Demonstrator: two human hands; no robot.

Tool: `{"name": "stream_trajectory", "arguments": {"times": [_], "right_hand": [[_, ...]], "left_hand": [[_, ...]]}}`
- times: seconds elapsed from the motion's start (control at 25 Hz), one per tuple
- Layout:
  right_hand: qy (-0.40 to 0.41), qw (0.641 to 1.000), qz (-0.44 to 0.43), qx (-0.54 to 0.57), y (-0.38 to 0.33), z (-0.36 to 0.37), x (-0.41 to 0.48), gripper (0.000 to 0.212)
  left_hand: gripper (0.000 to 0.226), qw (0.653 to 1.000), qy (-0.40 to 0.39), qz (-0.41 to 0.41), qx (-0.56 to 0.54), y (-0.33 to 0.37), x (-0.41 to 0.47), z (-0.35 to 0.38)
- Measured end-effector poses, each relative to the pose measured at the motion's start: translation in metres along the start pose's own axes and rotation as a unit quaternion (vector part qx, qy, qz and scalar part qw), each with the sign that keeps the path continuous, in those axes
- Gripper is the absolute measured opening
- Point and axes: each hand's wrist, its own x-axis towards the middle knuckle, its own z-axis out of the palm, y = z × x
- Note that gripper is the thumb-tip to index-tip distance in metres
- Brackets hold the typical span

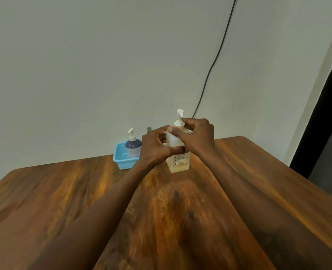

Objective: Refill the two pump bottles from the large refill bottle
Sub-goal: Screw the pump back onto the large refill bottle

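you hold clear pump bottle [177,152] upright on wooden table [180,221], just right of blue basket [122,160]. left hand [155,147] wrapped round body, right hand [198,135] closed on collar under pump head. step likely: unscrewing pump. next: twist collar, lift pump straight out. purple pump bottle [133,148] waits in basket. refill bottle not identifiable. open table toward you; far edge, wall close behind.

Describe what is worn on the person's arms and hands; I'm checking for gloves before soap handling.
Nothing is worn that shows. The left hand and right hand are bare, without gloves, rings, watch or bracelets visible. Both forearms are uncovered as far as the bottom edge; no sleeve shows.
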Motion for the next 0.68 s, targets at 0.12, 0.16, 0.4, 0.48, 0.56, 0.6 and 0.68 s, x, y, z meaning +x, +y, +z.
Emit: {"name": "stream_trajectory", "arguments": {"times": [0.12, 0.16, 0.4, 0.48, 0.56, 0.6, 0.68], "right_hand": [[0.017, 0.999, 0.031, -0.005, 0.033, -0.011, 0.035, 0.05], [0.018, 0.999, 0.044, -0.009, 0.043, -0.015, 0.046, 0.05], [0.001, 0.992, 0.126, -0.002, 0.094, -0.028, 0.097, 0.046], [-0.001, 0.991, 0.135, -0.001, 0.113, -0.028, 0.113, 0.045], [-0.01, 0.991, 0.134, -0.008, 0.133, -0.026, 0.129, 0.047], [-0.015, 0.991, 0.136, -0.011, 0.142, -0.024, 0.136, 0.047], [-0.021, 0.99, 0.141, -0.016, 0.16, -0.018, 0.15, 0.046]], "left_hand": [[0.078, 0.999, -0.032, 0.013, -0.028, -0.006, 0.039, 0.042], [0.08, 0.999, -0.045, 0.008, -0.02, -0.005, 0.05, 0.053], [0.074, 0.992, -0.112, -0.048, 0.027, 0.003, 0.119, 0.099], [0.066, 0.988, -0.131, -0.069, 0.036, 0.002, 0.138, 0.114], [0.064, 0.987, -0.13, -0.081, 0.051, -0.003, 0.154, 0.128], [0.063, 0.987, -0.123, -0.083, 0.055, -0.007, 0.16, 0.134], [0.062, 0.988, -0.109, -0.091, 0.059, -0.016, 0.172, 0.147]]}}
